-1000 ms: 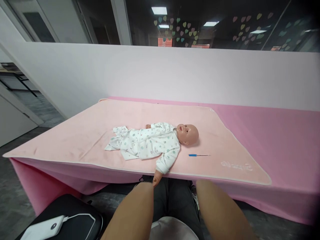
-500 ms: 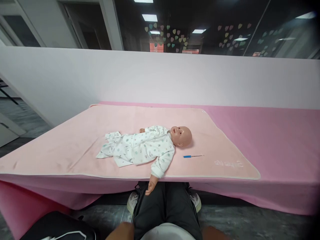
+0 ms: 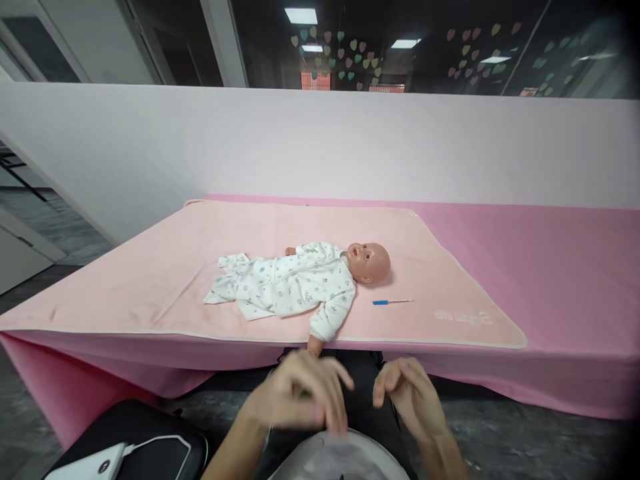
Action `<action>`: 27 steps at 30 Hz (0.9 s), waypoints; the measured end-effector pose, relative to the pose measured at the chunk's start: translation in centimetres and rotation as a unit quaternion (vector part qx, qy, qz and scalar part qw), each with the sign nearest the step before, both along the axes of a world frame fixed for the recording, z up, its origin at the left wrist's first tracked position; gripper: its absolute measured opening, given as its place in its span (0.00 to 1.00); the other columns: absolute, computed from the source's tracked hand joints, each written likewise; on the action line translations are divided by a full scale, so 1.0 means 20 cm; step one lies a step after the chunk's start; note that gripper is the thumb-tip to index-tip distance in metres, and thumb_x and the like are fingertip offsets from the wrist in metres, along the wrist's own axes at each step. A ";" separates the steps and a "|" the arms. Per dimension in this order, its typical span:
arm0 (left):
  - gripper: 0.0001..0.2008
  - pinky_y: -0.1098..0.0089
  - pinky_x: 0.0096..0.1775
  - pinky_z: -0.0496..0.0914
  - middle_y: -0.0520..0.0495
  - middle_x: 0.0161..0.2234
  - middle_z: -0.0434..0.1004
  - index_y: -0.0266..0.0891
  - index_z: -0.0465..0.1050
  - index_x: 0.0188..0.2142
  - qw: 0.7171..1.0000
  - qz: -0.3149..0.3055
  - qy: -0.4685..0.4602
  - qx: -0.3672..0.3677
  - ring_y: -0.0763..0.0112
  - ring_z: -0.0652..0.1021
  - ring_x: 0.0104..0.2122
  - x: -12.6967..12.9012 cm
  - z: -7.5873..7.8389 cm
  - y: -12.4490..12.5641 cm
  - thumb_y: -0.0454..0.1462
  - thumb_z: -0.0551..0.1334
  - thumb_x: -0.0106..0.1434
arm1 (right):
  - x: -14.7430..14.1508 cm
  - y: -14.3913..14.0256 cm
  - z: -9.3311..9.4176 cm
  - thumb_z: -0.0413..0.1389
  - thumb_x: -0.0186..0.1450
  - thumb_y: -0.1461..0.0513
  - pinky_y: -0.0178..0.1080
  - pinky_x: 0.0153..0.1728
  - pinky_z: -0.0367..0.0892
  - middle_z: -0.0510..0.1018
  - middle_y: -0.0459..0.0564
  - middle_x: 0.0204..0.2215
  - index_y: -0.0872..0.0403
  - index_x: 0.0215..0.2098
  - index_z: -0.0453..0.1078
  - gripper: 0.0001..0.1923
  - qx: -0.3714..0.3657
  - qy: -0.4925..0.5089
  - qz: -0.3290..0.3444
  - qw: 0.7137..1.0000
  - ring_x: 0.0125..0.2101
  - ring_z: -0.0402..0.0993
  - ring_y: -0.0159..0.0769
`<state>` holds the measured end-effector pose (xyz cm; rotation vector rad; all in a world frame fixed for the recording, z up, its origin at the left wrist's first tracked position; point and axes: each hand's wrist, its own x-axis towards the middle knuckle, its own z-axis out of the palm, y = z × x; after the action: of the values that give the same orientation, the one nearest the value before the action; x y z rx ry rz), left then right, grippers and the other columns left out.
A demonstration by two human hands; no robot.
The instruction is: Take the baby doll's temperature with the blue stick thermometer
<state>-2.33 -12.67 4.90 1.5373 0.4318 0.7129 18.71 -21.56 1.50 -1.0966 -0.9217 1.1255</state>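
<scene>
Head view: both hands, left (image 3: 300, 393) and right (image 3: 407, 393), hover empty and loosely open below the table edge; the dressed doll (image 3: 300, 283) lies untouched on the pink blanket (image 3: 150, 280), a blue-handled stick (image 3: 393, 302) beside it.

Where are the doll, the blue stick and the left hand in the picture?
doll (image 3: 295, 283): head view, on its white patterned suit at the chest.
blue stick (image 3: 381, 303): head view, on its blue end.
left hand (image 3: 300, 393): head view, on the back of the hand.
</scene>
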 end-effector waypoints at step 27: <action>0.18 0.75 0.27 0.61 0.50 0.28 0.74 0.39 0.77 0.38 0.958 0.132 0.202 0.154 0.76 0.68 0.25 0.28 -0.02 1.08 0.46 0.66 0.50 | 0.58 0.58 -0.34 0.42 0.65 0.54 0.45 0.41 0.65 0.73 0.54 0.41 0.53 0.38 0.71 0.18 -0.031 -0.641 -0.196 0.741 0.39 0.67 0.43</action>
<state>3.27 8.97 4.45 1.9524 0.8785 0.6917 30.37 -10.06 -5.36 -2.0458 -1.5598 -0.1363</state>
